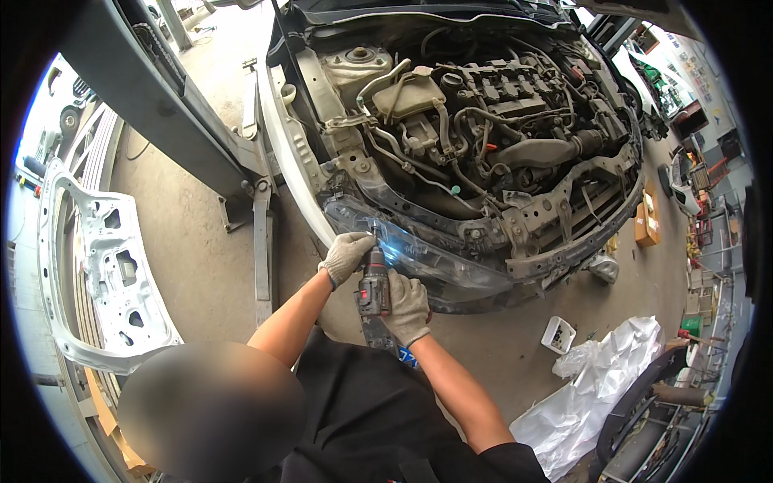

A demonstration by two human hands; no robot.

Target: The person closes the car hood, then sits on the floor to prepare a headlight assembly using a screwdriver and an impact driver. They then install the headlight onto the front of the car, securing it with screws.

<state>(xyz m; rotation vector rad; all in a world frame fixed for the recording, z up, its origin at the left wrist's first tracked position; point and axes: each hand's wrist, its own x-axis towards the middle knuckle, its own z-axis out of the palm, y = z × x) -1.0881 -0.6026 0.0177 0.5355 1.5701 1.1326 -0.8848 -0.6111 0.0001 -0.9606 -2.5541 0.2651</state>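
My right hand (408, 307), in a grey knit work glove, is wrapped round the grip of a black and red cordless drill (374, 291). The drill points away from me at the car's front left corner, and its lamp throws a bluish glow on the clear headlight (439, 270). At the front end of the drill, my gloved left hand (346, 255) has its fingers closed near the bit at the headlight's upper edge. Whatever sits between those fingertips is too small to make out. Behind the headlight lies the exposed engine bay (499, 121), with the front bumper off.
A grey lift post (153, 88) and its arm stand left of the car. A white door-like body panel (113, 266) leans further left. On the floor to the right are a white tub (557, 335), crumpled plastic sheeting (596, 394) and a cardboard box (646, 221).
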